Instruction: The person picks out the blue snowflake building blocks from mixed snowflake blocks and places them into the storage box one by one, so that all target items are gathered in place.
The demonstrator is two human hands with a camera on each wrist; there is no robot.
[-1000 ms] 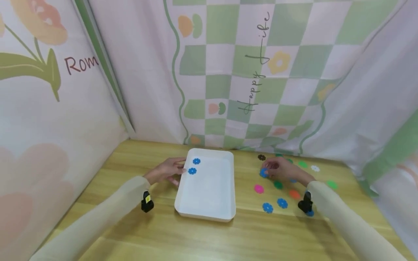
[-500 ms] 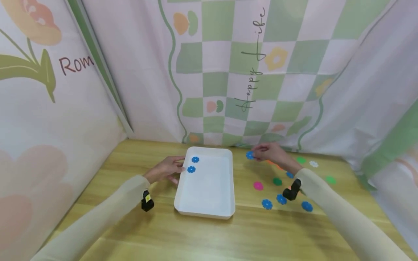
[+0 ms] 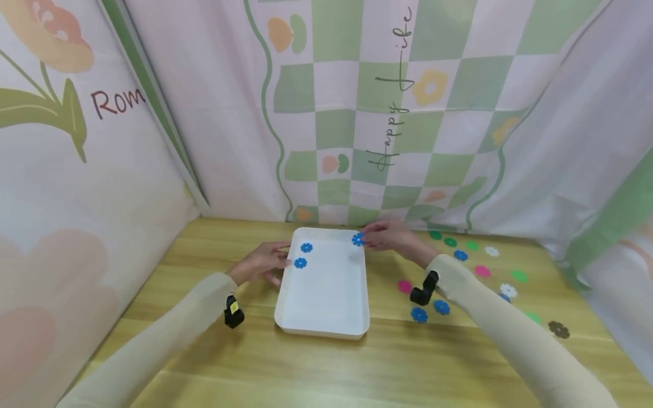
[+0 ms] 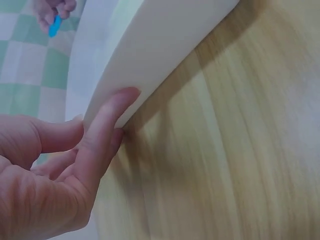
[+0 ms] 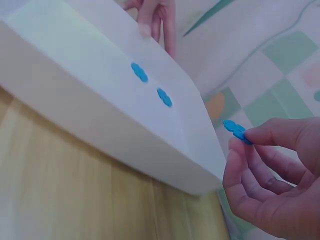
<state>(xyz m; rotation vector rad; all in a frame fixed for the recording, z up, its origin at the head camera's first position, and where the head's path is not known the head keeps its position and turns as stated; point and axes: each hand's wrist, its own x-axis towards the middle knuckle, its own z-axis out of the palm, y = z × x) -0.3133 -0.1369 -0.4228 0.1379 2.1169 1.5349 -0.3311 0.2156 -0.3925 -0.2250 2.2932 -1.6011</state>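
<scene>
My right hand pinches a blue snowflake disc between thumb and fingertips, over the far right corner of a white tray. The right wrist view shows this disc held up by its edge. My left hand is at the tray's left side. In the left wrist view its thumb lies at the rim while the fingers lie along the outer wall. Two blue discs, a far one and a nearer one, lie flat inside the tray near its left wall.
Right of the tray, loose discs lie scattered on the wooden table: blue, pink, white, brown and several green ones. A printed curtain hangs at the table's back edge.
My right hand has carried the blue disc up and left, from among the loose discs to over the tray's far right corner. The left hand stays at the tray's side.
</scene>
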